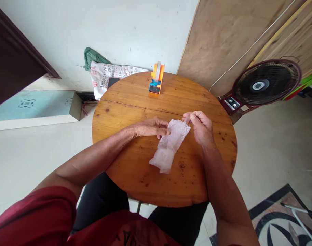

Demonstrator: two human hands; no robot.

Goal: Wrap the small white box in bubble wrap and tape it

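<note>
Here, a crinkled, translucent bag point(168, 147) slants over the round wooden table point(135, 174), its lower end toward the person. The left hand point(153, 128) holds the bag's upper left edge — thumb on top, the fingers curled and partly hidden. The right hand point(201, 127) pinches a narrow strip point(187, 120) at the bag's upper right corner, thumb against fingers. An orange and blue dispenser point(156, 83) stands near the table's far rim — well apart from both hands.
</note>
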